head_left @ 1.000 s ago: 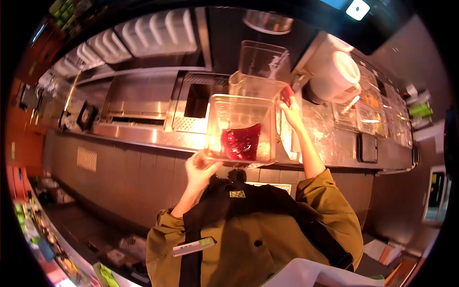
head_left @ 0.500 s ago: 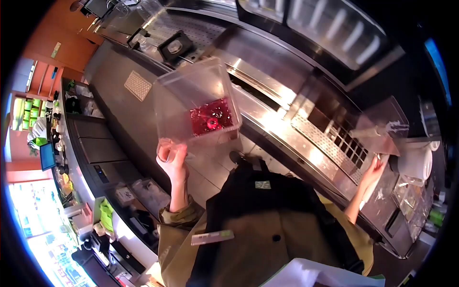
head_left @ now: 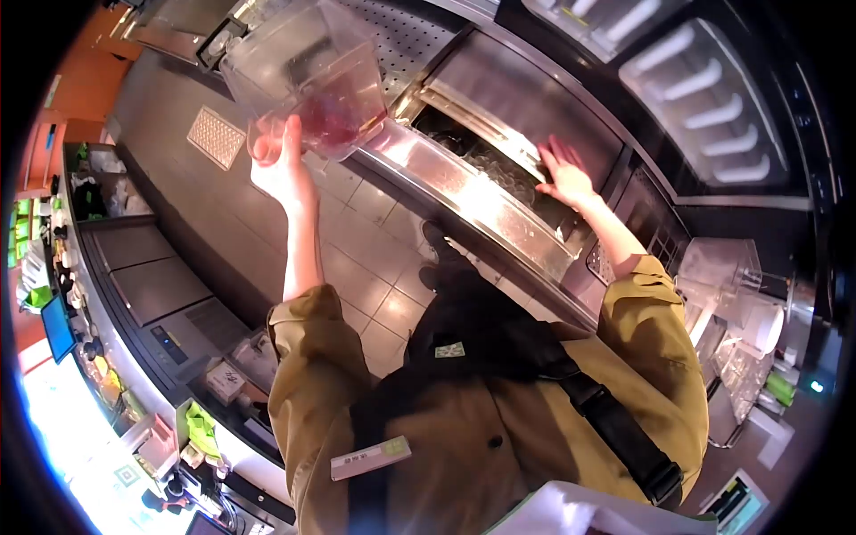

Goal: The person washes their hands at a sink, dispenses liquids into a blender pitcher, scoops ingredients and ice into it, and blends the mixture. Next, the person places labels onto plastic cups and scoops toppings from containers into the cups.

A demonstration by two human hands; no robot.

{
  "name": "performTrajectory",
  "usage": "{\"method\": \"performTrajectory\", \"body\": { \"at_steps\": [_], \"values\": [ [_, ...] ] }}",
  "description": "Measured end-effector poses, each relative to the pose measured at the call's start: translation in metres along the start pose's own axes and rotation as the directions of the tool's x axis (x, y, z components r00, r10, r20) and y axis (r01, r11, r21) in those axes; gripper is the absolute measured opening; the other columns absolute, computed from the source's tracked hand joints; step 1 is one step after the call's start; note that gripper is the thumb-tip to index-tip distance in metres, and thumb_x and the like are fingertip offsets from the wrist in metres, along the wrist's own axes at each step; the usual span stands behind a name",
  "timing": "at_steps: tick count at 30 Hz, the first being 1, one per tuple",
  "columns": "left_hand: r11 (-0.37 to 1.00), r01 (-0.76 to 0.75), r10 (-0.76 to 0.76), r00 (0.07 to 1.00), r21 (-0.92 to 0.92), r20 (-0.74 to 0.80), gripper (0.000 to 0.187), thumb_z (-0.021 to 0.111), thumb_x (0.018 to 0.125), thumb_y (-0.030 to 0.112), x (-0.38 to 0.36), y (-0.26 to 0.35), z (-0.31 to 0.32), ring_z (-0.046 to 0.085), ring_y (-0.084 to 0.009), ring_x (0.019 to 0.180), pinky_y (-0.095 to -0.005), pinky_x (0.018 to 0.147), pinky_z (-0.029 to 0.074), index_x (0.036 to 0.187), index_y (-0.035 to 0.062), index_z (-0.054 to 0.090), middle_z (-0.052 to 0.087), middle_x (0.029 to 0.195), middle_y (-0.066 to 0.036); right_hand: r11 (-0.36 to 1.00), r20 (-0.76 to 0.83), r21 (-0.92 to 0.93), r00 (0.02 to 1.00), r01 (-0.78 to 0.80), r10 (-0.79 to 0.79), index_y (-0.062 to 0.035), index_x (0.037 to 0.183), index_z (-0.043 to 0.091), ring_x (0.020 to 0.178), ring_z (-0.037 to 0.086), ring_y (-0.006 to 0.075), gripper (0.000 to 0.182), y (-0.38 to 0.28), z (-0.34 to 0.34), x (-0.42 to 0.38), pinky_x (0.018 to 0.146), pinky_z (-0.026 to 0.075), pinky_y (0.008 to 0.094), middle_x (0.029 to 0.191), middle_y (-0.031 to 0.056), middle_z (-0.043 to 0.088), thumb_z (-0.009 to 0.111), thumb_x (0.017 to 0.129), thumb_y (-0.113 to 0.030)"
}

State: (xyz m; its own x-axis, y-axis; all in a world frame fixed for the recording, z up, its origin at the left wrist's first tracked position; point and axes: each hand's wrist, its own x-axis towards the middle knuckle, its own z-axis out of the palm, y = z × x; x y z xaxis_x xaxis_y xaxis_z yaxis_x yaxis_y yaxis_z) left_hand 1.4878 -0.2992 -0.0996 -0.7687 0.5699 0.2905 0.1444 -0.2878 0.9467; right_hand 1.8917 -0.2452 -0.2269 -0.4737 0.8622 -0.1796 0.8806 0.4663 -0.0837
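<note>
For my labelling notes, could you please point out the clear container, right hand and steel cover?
Clear container (head_left: 276, 82): head view, on its bare wall.
Right hand (head_left: 569, 180): head view, on the back of the hand.
Steel cover (head_left: 526, 85): head view, on its flat surface.

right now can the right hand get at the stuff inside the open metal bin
Probably yes: the open right hand is at the edge of the metal lid, which leaves part of the contents uncovered.
</note>
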Motion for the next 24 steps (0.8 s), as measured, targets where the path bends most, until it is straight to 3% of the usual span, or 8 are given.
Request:
{"method": "performTrajectory", "body": {
  "at_steps": [5,7,8,9,13,16,21,24],
  "values": [
    [0.999,0.035,-0.034,0.999,0.022,-0.007,0.032,0.07,0.071,0.009,0.029,-0.02,0.026,0.038,-0.0035,0.05,-0.0179,0.05,0.031,0.054,0.0099,0.042,0.048,0.054,0.003,0.862,-0.221,-0.331,0.92,-0.384,0.325,-0.0102,0.126,0.034,0.117,0.037,0.0303,0.056,0.014,-0.011,0.059,0.094,0.031,0.0408,0.129,0.0174,0.034,0.055,0.074,-0.013],
    [0.999,0.025,-0.025,1.0,0.039,0.003,0.03,0.07,0.071,0.008,0.039,-0.031,0.033,0.039,-0.0033,0.051,-0.0177,0.05,0.031,0.056,0.0095,0.043,0.048,0.055,0.003,0.854,0.14,0.254,0.891,-0.454,0.432,-0.0062,0.106,0.051,0.097,0.051,0.0303,0.032,-0.032,-0.047,0.104,0.082,0.041,0.0397,0.106,0.0174,0.052,0.049,0.074,-0.008],
    [0.999,0.017,-0.017,1.0,0.044,0.005,0.029,0.07,0.071,0.008,0.044,-0.036,0.038,0.039,-0.0032,0.051,-0.0176,0.05,0.031,0.057,0.0092,0.044,0.049,0.055,0.003,0.982,-0.129,0.083,0.979,0.168,-0.156,-0.0033,0.089,0.057,0.084,0.055,0.032,0.022,-0.039,-0.013,0.117,0.069,0.045,0.04,0.089,0.0165,0.057,0.056,0.068,-0.011],
    [1.0,0.008,-0.008,1.0,-0.02,0.01,0.026,0.07,0.071,0.008,0.048,-0.041,0.041,0.039,-0.003,0.052,-0.0173,0.051,0.032,0.059,0.0079,0.047,0.049,0.056,0.004,0.834,-0.409,0.007,0.763,0.552,-0.501,-0.0018,0.084,0.057,0.08,0.055,0.0311,0.019,-0.051,0.02,0.134,0.068,0.046,0.0388,0.081,0.0159,0.057,0.052,0.069,-0.01],
    [0.992,0.047,-0.045,0.999,0.114,-0.017,0.021,0.07,0.071,0.01,0.054,-0.054,0.054,0.042,-0.0042,0.054,-0.0188,0.053,0.035,0.063,0.0045,0.052,0.051,0.06,0.002,0.888,0.379,-0.188,0.865,0.419,-0.328,-0.0023,0.083,0.062,0.069,0.062,0.023,0.02,-0.097,0.136,0.216,0.05,0.048,0.0361,0.078,0.0132,0.063,0.049,0.072,-0.011],
    [0.986,0.083,-0.092,0.994,0.143,0.061,0.014,0.067,0.073,0.01,0.054,-0.051,0.059,0.049,-0.0056,0.062,-0.0197,0.059,0.038,0.077,0.0009,0.059,0.058,0.07,-0.001,0.862,0.399,-0.342,0.889,0.374,-0.227,0.0014,0.084,0.06,0.064,0.063,0.0235,0.02,-0.114,0.112,0.214,0.044,0.046,0.0403,0.076,0.0119,0.064,0.047,0.075,-0.01],
    [0.993,0.104,-0.116,0.946,0.055,0.304,0.041,0.067,0.072,0.01,0.055,-0.053,0.036,0.052,-0.0127,0.084,-0.0261,0.077,0.041,0.105,0.0008,0.047,0.053,0.094,-0.007,0.967,0.126,0.055,0.963,-0.248,0.239,-0.0008,0.077,0.058,0.065,0.06,0.0338,0.028,-0.023,0.027,0.166,0.059,0.047,0.0449,0.069,0.0188,0.06,0.042,0.081,-0.023],
    [0.985,-0.103,0.078,0.981,0.14,0.176,0.039,0.059,0.08,0.017,0.041,-0.058,0.04,0.058,-0.0218,0.083,-0.0328,0.078,0.043,0.109,0.0004,0.04,0.058,0.091,-0.012,0.704,-0.019,0.167,0.712,-0.69,0.702,-0.0029,0.077,0.062,0.076,0.058,0.0384,0.036,0.06,0.111,0.154,0.066,0.045,0.046,0.079,0.0211,0.06,0.043,0.08,-0.033]
  ]
}}
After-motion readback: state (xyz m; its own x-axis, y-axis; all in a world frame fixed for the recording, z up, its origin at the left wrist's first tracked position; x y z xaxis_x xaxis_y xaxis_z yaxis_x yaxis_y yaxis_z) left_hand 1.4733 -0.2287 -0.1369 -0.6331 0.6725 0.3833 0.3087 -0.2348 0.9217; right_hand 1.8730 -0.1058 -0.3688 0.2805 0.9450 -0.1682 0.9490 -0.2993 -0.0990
